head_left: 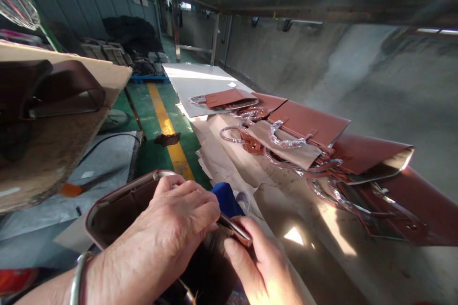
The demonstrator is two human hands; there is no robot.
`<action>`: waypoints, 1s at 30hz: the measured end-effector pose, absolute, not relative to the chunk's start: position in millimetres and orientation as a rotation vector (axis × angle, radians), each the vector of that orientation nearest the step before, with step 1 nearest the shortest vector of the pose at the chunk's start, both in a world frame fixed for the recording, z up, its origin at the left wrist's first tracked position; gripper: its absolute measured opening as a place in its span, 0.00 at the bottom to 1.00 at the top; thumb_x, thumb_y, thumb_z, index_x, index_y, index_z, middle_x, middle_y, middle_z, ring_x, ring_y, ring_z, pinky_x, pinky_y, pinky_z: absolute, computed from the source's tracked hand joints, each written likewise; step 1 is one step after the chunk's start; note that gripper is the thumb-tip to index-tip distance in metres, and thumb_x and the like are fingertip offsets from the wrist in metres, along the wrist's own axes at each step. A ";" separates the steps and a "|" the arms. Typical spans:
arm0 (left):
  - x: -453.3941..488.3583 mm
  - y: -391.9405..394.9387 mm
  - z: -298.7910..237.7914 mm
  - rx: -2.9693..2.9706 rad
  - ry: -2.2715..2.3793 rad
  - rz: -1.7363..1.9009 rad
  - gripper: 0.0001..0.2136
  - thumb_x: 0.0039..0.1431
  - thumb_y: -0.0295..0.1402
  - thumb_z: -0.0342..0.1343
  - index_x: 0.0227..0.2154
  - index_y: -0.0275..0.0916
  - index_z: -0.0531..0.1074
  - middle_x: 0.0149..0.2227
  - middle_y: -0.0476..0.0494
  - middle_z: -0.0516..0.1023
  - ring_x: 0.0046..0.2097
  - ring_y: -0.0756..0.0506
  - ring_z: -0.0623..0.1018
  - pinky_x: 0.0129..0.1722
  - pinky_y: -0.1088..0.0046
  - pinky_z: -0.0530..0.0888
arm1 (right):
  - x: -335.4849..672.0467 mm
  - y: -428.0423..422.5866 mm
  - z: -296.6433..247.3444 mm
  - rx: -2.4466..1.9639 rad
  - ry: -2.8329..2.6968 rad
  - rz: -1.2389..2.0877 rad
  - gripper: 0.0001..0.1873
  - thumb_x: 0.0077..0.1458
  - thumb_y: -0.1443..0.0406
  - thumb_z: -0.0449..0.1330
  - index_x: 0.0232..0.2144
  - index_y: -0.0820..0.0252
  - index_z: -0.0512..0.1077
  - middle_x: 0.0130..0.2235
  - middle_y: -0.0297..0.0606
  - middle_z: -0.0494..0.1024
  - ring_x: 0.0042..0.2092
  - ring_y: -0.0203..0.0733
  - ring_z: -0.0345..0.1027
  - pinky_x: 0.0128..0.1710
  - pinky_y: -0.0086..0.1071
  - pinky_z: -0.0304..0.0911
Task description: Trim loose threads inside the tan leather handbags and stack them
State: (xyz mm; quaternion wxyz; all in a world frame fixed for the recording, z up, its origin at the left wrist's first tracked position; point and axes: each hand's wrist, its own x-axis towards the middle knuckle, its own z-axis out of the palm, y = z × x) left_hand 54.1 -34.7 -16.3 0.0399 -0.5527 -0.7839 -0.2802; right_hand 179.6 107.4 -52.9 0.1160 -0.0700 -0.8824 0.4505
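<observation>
A brown leather handbag (119, 207) is close below me, its mouth facing up and its inside partly in shadow. My left hand (173, 224) reaches across the opening, fingers curled over the far part of the bag's rim. With thumb and fingers, my right hand (259, 259) pinches the end of the rim at the right. Both hands are closed on the same bag, a short way apart. The lower part of the bag is dark and mostly hidden by my forearm and hands.
Several reddish-brown handbags (304, 121) with plastic-wrapped handles lie on paper-covered boards to the right. Dark brown bag pieces (71, 88) rest on a worn tabletop (67, 152) at left. A metal frame (214, 40) stands behind, and a yellow line (157, 105) crosses the green floor.
</observation>
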 end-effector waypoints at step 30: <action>53.0 -31.7 -14.1 -1.664 -2.672 -0.905 0.05 0.55 0.27 0.55 0.25 0.41 0.69 0.33 0.53 0.75 0.38 0.45 0.70 0.41 0.62 0.57 | 167.1 112.6 -52.1 -0.093 -2.784 1.107 0.19 0.62 0.57 0.43 0.26 0.56 0.67 0.20 0.35 0.69 0.21 0.36 0.64 0.20 0.26 0.56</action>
